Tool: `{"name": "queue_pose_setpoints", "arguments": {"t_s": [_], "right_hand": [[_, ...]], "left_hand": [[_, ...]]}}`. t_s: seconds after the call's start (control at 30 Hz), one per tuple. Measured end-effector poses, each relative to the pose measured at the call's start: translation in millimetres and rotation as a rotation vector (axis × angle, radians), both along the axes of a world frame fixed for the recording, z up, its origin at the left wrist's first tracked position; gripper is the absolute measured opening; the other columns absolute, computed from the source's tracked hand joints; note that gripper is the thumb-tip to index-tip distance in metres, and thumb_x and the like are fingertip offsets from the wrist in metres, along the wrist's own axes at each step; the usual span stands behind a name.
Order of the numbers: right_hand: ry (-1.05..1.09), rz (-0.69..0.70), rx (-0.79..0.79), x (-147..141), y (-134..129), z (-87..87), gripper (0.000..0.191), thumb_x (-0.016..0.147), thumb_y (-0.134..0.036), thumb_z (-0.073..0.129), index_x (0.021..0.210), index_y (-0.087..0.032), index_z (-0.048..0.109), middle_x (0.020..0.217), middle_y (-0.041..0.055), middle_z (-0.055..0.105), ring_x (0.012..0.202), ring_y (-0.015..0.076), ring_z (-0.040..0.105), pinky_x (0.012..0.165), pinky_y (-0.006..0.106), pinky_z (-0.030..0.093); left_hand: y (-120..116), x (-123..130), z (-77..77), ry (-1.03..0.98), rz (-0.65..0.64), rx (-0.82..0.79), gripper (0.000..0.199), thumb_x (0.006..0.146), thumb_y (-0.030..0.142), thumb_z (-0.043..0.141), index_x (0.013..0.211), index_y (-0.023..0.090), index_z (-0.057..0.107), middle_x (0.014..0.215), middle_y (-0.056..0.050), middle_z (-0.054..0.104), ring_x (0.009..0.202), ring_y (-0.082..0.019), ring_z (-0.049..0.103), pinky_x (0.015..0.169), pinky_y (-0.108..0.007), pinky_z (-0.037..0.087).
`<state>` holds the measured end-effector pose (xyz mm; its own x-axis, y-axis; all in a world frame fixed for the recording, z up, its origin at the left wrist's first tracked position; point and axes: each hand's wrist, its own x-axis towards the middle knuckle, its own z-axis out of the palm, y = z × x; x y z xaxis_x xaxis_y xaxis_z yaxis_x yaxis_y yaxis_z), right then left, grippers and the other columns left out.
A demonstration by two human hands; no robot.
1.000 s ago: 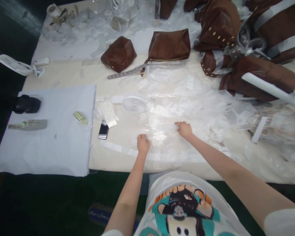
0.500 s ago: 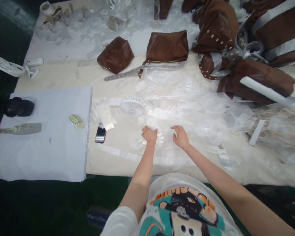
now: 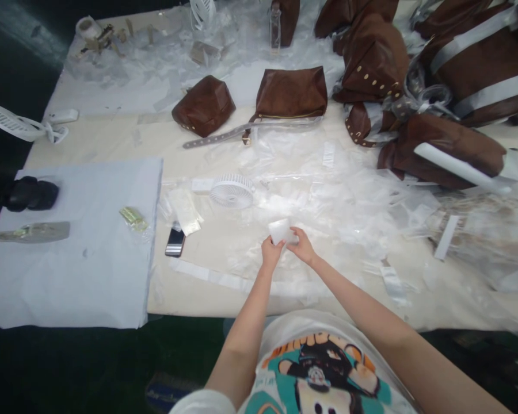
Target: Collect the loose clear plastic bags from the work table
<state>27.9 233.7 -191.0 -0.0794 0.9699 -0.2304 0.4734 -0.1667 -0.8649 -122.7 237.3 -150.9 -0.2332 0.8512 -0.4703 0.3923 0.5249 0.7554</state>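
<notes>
Between my hands is a small white sheet (image 3: 280,230), paper-like or thin plastic, raised a little above the table. My left hand (image 3: 271,251) is closed on its lower left side, thumb towards the middle. The fingers of my right hand (image 3: 301,246) pinch its right side. Beneath and around both hands lie thin clear plastic bags (image 3: 328,213), spread over the cream table surface. A small white fan (image 3: 232,191) lies just beyond my hands to the left.
Left of my hands are a phone (image 3: 175,241) and white packets (image 3: 185,213). Further left, a white sheet (image 3: 90,287) bears a black object (image 3: 31,193). Brown bags (image 3: 291,93) stand along the back and right. A heap of wrapped pieces (image 3: 483,241) lies right.
My hands have come together, and a white sheet is now held between them. Before, they were apart over the plastic with no sheet visible in them. The view has shifted slightly.
</notes>
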Motion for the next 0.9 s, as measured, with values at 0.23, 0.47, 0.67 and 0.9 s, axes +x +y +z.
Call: {"name": "queue_pose_setpoints", "arguments": {"t_s": [0.23,0.47,0.67,0.9], "right_hand": [[0.320,0.070,-0.148,10.2,-4.1,41.7,0.035,0.077,-0.045,0.071,0.103,-0.022,0.066,0.109,0.0060,0.071,0.106,0.0279,0.064,0.098,0.048,0.048],[0.367,-0.196,-0.011,16.2,-4.0,74.1,0.033,0.074,-0.045,0.077,0.097,-0.022,0.074,0.108,0.0056,0.070,0.100,0.0255,0.064,0.084,0.036,0.052],[0.539,-0.644,-0.011,40.9,8.2,82.7,0.028,0.063,-0.039,0.087,0.077,-0.020,0.072,0.074,-0.0023,0.068,0.070,0.0171,0.061,0.070,0.030,0.051],[0.727,-0.809,-0.137,63.7,5.5,82.6,0.050,0.057,-0.033,0.089,0.103,-0.023,0.074,0.101,0.0011,0.076,0.089,0.0206,0.069,0.084,0.034,0.055]], "left_hand": [[-8.9,-1.1,19.7,-0.352,0.098,0.052,0.045,0.063,0.041,0.084,0.095,0.010,0.072,0.090,-0.010,0.077,0.079,-0.023,0.070,0.071,-0.032,0.055],[3.6,15.7,32.0,-0.505,0.021,0.040,0.052,0.061,0.049,0.087,0.096,0.012,0.074,0.090,-0.010,0.077,0.081,-0.023,0.071,0.075,-0.035,0.058],[72.5,2.5,18.8,-0.150,0.227,0.065,0.043,0.091,0.037,0.060,0.129,0.016,0.060,0.126,-0.015,0.067,0.116,-0.022,0.064,0.100,-0.036,0.051],[146.9,-2.3,-6.5,0.317,0.367,-0.076,0.060,0.088,0.035,0.064,0.136,0.002,0.048,0.141,-0.031,0.050,0.133,-0.037,0.051,0.103,-0.045,0.047]]}}
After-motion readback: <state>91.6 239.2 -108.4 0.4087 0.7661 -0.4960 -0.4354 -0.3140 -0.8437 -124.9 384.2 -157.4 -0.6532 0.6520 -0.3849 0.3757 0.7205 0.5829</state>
